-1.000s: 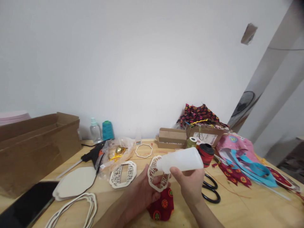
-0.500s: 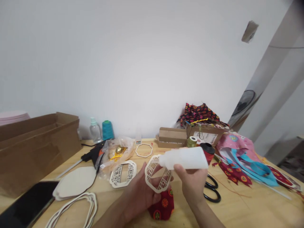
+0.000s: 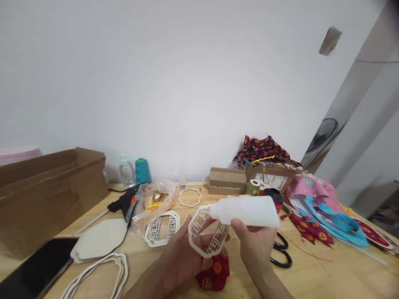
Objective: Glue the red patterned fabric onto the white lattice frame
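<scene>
- The left hand (image 3: 187,253) grasps an openwork lattice panel (image 3: 196,226), tilted up above the desk (image 3: 327,278).
- The right hand (image 3: 257,245) grips a white squeeze bottle (image 3: 249,211) on its side, nozzle at the panel's upper rim; whether they touch cannot be told.
- The work seems underway on this panel; any dispensed liquid is too small to see. The patterned red cloth (image 3: 216,270) below looks unattached.
- Other lattice panels (image 3: 152,232), plain frames (image 3: 120,265) and solid boards (image 3: 98,238) lie apart from the hands, seemingly unworked.
- The squeeze bottle's fill level is unclear.
- A plastic bag (image 3: 168,191) holds gold-coloured pieces and yellow cord.
- The labelled cardboard box (image 3: 274,181) has patterned fabric (image 3: 262,147) heaped at its top; the long box's (image 3: 56,199) contents cannot be told.
</scene>
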`<state>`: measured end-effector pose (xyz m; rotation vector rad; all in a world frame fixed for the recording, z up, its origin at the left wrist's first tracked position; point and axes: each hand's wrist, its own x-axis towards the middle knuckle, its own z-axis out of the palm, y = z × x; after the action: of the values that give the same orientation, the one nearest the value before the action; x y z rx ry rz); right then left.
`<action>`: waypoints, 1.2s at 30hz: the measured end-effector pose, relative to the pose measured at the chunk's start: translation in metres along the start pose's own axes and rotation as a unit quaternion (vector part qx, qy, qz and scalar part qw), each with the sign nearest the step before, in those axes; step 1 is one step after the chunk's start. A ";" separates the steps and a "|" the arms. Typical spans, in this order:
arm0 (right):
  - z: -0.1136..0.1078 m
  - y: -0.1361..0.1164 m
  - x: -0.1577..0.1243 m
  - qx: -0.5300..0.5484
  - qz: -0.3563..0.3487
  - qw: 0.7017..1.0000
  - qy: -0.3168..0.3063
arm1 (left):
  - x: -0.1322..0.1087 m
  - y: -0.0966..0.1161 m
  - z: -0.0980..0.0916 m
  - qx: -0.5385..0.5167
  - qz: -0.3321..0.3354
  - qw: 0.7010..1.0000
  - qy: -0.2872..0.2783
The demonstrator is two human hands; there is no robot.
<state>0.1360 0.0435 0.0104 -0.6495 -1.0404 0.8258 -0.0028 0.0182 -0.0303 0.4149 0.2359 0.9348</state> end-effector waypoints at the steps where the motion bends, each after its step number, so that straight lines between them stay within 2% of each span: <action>1: 0.001 -0.002 -0.002 -0.001 -0.003 1.000 0.004 | 0.000 0.000 -0.001 0.005 0.000 1.000 0.003; 4: 0.002 -0.004 -0.006 -0.014 -0.012 1.000 0.006 | 0.000 -0.002 -0.002 0.008 -0.001 1.000 0.012; 7: 0.001 -0.005 -0.009 -0.043 -0.017 0.998 -0.036 | 0.001 -0.003 -0.003 -0.001 0.013 1.000 0.007; 14: 0.002 -0.009 -0.009 -0.045 -0.082 0.993 -0.067 | 0.002 -0.004 -0.004 0.002 0.015 1.000 0.015; 19: 0.001 -0.007 -0.009 -0.023 -0.091 0.994 -0.064 | 0.002 -0.004 -0.005 0.001 0.011 1.000 0.021; 22: -0.001 -0.004 -0.008 -0.045 -0.094 0.992 -0.067 | 0.002 -0.004 -0.004 0.000 0.014 1.000 0.020; 27: -0.004 -0.001 -0.006 -0.069 -0.091 0.993 -0.018 | 0.002 -0.004 -0.002 0.014 -0.002 0.999 0.029; 32: -0.002 -0.001 -0.011 -0.067 -0.093 0.991 -0.066 | 0.003 -0.004 -0.004 -0.004 0.010 1.000 0.022; 36: -0.002 -0.002 -0.011 -0.102 -0.127 0.985 -0.055 | 0.003 -0.004 -0.003 -0.006 0.010 0.999 0.034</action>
<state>0.1357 0.0335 0.0059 -0.6313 -1.2908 0.5411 0.0006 0.0191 -0.0344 0.3750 0.2875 0.9708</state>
